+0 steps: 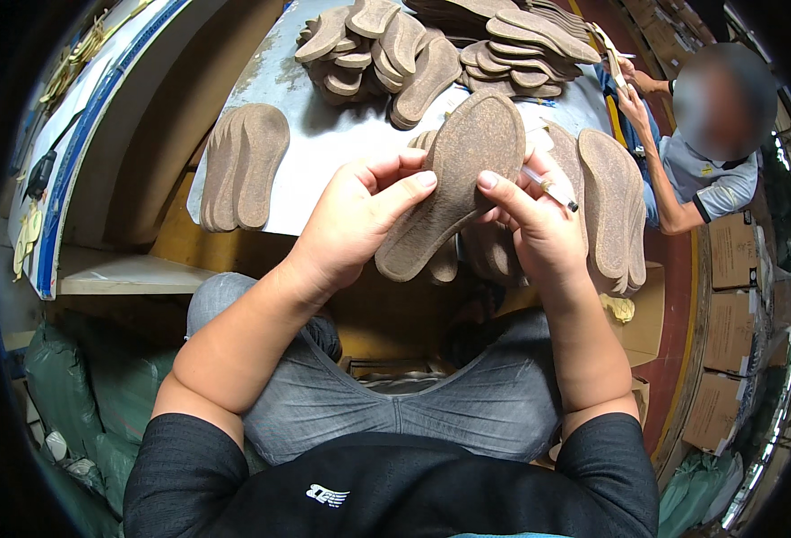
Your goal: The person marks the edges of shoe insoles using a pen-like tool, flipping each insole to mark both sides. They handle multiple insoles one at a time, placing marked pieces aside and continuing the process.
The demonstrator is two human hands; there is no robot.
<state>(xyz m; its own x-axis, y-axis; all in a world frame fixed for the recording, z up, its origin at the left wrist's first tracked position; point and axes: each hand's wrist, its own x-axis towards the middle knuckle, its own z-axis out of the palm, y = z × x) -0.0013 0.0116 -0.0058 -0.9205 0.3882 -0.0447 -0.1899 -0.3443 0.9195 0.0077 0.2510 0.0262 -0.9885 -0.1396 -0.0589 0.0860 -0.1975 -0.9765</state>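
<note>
A speckled brown cork insole (471,143) is held up in front of me over the near edge of the table, tilted with its wide end away. My left hand (346,215) pinches its left side, thumb on top. My right hand (548,229) grips the right edge, thumb pressed on the face. Between the right fingers a white pen (552,190) with a dark tip also sticks out. Partly hidden behind my hands are more insoles; one stack (618,206) stands just right of my right hand.
On the pale table (324,125) a neat insole stack (256,166) lies left, with a heap (427,81) and another pile (530,45) farther back. A blue-edged board (113,81) stands left. Across at right sits a person (713,175) handling a pale strip. Cartons (731,332) line the right.
</note>
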